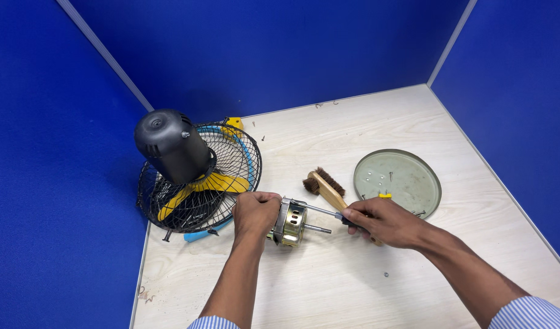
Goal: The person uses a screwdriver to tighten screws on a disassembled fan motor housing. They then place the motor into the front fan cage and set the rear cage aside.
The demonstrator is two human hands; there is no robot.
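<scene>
Fan motor (pixel 290 222) is lying on its side on the wooden tabletop, near centre, just right of the fan cage. Body is showing silver end plates and brass-yellow core; its steel shaft is pointing right. Screwdriver (pixel 321 211), slim metal shank with dark grip, is slanting from the right down-left, tip meeting the motor's upper right face.

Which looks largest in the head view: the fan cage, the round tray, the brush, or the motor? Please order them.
1. fan cage
2. round tray
3 and 4. brush and motor held by the left hand: both partly hidden, so unranked.
</scene>
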